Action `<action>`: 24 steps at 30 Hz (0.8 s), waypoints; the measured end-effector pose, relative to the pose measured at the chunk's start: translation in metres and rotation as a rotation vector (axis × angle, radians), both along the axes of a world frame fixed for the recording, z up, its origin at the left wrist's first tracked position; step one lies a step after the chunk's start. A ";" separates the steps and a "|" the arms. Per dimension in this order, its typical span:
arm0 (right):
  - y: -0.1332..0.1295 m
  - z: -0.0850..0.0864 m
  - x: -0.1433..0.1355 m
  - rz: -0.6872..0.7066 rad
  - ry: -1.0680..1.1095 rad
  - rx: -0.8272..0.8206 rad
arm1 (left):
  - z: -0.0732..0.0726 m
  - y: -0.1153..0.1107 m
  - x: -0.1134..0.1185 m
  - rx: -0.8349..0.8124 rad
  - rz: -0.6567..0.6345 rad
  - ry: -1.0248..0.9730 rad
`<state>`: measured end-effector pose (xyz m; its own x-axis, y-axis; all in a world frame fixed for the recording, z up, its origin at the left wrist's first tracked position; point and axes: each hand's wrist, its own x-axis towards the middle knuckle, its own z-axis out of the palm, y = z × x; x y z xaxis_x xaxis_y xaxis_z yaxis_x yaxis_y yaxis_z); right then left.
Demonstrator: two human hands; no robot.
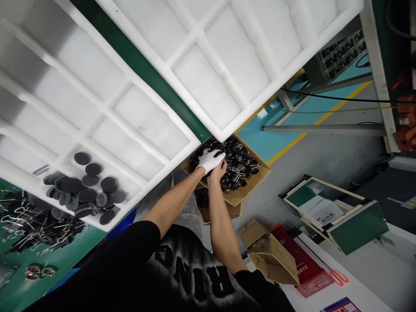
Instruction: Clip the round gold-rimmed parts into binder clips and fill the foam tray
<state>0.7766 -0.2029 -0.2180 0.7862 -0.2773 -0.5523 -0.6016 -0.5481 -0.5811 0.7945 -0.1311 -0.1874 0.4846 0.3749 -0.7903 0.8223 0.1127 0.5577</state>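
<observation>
My left hand [210, 160], in a white glove, is over a cardboard box [256, 180] filled with black binder clips [238, 160]. Its fingers look bent and pressed together near the box's left side. Bare and curled, my right hand [217, 172] is close against the gloved one, partly beneath it. The two hands overlap, so whatever lies between their fingers is hidden. Binder clips with silver wire handles surround both hands. Just above the box is the corner of a white divided tray [222, 132].
Another white divided tray [195, 145] holds black round discs [87, 196] in its near corner. More binder clips [48, 229] lie piled on the green table [78, 249] at left. Red-handled scissors [339, 277], an open carton [276, 258] and a green-sided bin [357, 227] are at right.
</observation>
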 end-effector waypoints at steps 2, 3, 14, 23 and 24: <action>0.006 0.000 0.003 0.006 -0.033 0.009 | 0.000 0.002 -0.002 -0.021 0.039 -0.044; 0.008 0.002 0.003 0.006 -0.058 0.003 | 0.001 0.003 -0.004 -0.036 0.060 -0.072; -0.002 0.065 -0.008 0.085 -0.404 -0.235 | 0.033 -0.020 -0.015 -0.296 0.375 -0.469; -0.005 0.082 -0.010 0.183 -0.517 -0.329 | 0.046 -0.028 -0.019 -0.526 0.619 -0.542; -0.005 0.084 -0.010 0.191 -0.526 -0.333 | 0.049 -0.028 -0.019 -0.538 0.633 -0.547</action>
<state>0.7667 -0.2080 -0.1341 0.9806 -0.1958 0.0115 -0.1571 -0.8190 -0.5519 0.7758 -0.1591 -0.1382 0.6674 0.3479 -0.6584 0.1676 0.7913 0.5880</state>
